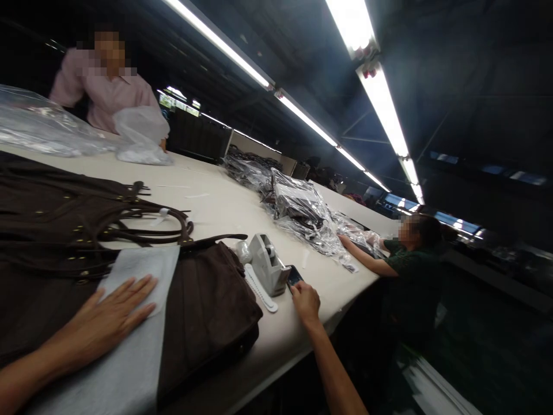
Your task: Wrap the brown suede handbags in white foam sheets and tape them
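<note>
My left hand (pixel 123 308) lies flat with its fingers spread on a white sheet (pixel 138 357) of soft, paper-like material. Beneath that sheet is a dark brown bag (pixel 211 300), one of several brown bags laid together on the table. Thin looped handles (pixel 142 233) with white wraps lie just beyond the sheet. My right hand (pixel 307 302) is closed at the near end of a dark phone (pixel 294 276), its fingertips partly hidden. Beside the phone stands a grey tape dispenser (pixel 270 268), with a white notched strip (pixel 261 288) along its left side.
Across the pale table (pixel 207 196), a person in a pink shirt (pixel 108 92) is near clear plastic bags (pixel 140 135). At right, a person in dark green (pixel 410 271) reaches toward plastic-wrapped goods (pixel 302 210). The table's near edge (pixel 341 308) slants past my right arm.
</note>
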The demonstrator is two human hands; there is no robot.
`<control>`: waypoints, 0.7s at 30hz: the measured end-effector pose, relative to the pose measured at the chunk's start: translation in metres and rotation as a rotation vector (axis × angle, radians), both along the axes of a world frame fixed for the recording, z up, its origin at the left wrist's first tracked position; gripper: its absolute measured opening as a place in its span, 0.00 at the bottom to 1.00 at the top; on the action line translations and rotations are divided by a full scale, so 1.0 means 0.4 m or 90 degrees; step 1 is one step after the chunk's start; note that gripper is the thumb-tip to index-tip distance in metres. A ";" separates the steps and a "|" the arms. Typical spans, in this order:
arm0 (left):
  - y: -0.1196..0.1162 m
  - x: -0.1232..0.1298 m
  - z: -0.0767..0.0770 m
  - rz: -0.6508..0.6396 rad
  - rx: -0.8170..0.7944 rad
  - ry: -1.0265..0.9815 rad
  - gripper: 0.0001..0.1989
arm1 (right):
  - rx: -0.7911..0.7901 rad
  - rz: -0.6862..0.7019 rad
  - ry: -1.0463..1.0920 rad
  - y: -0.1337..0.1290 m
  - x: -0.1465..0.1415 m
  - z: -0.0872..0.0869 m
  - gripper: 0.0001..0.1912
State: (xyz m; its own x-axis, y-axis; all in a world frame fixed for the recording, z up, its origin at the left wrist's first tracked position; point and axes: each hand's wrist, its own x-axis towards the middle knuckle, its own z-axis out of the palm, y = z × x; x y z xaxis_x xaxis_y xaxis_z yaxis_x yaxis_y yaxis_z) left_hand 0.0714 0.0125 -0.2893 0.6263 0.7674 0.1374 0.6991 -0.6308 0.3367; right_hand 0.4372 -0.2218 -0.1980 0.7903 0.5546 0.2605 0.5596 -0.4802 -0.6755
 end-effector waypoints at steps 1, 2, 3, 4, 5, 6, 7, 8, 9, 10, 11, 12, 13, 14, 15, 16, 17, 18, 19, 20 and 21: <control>-0.016 0.002 0.023 -0.002 -0.034 0.019 0.32 | 0.008 -0.003 -0.022 -0.011 -0.015 0.002 0.11; -0.031 0.004 0.045 -0.002 -0.061 0.027 0.33 | 0.031 0.012 -0.032 -0.019 -0.034 0.010 0.12; -0.042 0.006 0.063 -0.003 -0.083 0.031 0.33 | 0.067 0.049 -0.022 -0.024 -0.060 0.025 0.13; -0.050 0.008 0.077 -0.004 -0.095 0.027 0.33 | 0.110 0.103 0.010 -0.025 -0.093 0.047 0.14; -0.054 0.010 0.086 -0.003 -0.103 0.022 0.34 | 0.147 0.170 0.065 -0.020 -0.133 0.074 0.15; -0.055 0.011 0.090 -0.003 -0.110 0.018 0.34 | 0.170 0.244 0.134 -0.009 -0.178 0.102 0.16; -0.055 0.012 0.091 -0.003 -0.114 0.014 0.34 | 0.169 0.316 0.202 0.007 -0.229 0.128 0.17; -0.053 0.012 0.090 -0.001 -0.119 0.010 0.35 | 0.149 0.382 0.259 0.030 -0.281 0.150 0.17; -0.050 0.012 0.089 0.001 -0.123 0.007 0.35 | 0.119 0.443 0.300 0.057 -0.332 0.165 0.17; -0.048 0.011 0.087 0.002 -0.127 0.004 0.35 | 0.086 0.500 0.332 0.089 -0.380 0.172 0.16; -0.046 0.010 0.087 0.002 -0.130 0.002 0.35 | 0.054 0.545 0.352 0.125 -0.421 0.170 0.15; -0.046 0.009 0.088 0.000 -0.134 0.000 0.35 | 0.022 0.578 0.363 0.164 -0.456 0.161 0.14; -0.045 0.008 0.090 -0.003 -0.137 -0.001 0.34 | -0.011 0.597 0.360 0.203 -0.482 0.148 0.12; -0.046 0.006 0.093 -0.006 -0.140 -0.002 0.34 | -0.043 0.603 0.342 0.242 -0.500 0.131 0.10; -0.047 0.005 0.097 -0.009 -0.143 -0.004 0.34 | -0.074 0.599 0.312 0.278 -0.511 0.114 0.09; -0.049 0.003 0.100 -0.012 -0.145 -0.005 0.34 | -0.103 0.586 0.281 0.311 -0.517 0.098 0.08; -0.051 0.002 0.103 -0.014 -0.147 -0.006 0.34 | -0.130 0.569 0.263 0.340 -0.518 0.085 0.08; -0.053 0.001 0.106 -0.015 -0.148 -0.007 0.35 | -0.153 0.552 0.263 0.363 -0.516 0.073 0.07; -0.055 0.000 0.109 -0.016 -0.149 -0.008 0.35 | -0.173 0.537 0.279 0.381 -0.512 0.064 0.07; -0.057 -0.001 0.112 -0.017 -0.149 -0.010 0.35 | -0.191 0.526 0.305 0.394 -0.507 0.057 0.07; -0.059 -0.001 0.115 -0.018 -0.149 -0.013 0.34 | -0.206 0.520 0.331 0.403 -0.503 0.051 0.06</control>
State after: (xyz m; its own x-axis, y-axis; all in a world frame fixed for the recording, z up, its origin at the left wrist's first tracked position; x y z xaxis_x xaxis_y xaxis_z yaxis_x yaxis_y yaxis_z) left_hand 0.0712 -0.0112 -0.2433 0.6464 0.7624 -0.0295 0.6743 -0.5528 0.4896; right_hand 0.2360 -0.0607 -0.1776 0.1116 0.9577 -0.2653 0.4727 -0.2860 -0.8335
